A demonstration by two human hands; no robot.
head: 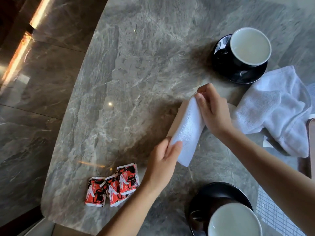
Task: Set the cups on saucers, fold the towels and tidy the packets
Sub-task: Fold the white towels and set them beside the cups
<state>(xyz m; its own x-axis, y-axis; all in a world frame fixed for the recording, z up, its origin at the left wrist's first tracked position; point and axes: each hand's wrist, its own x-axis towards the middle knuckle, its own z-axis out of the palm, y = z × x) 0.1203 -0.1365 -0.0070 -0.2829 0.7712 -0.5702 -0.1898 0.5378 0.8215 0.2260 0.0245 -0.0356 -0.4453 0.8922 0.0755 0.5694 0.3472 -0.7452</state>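
The folded white towel (187, 132) is in the middle of the table, as a long narrow strip between the two hands, over a tan board (178, 118). The left hand (162, 166) grips its near end, with the thumb on top and the fingers curled under. The right hand (213, 114) pinches the far end with its fingertips. I cannot tell if the towel touches the board.

Just beside the right hand a second white towel (276, 109) lies crumpled and unfolded. Behind it the far cup (250, 46) stands on a black saucer (238, 75). The near cup (233, 222) stands on another black saucer (214, 189), near the left forearm. Three red packets (112, 189) lie in a row, overlapping a little, near the edge of the grey marble table (136, 65).
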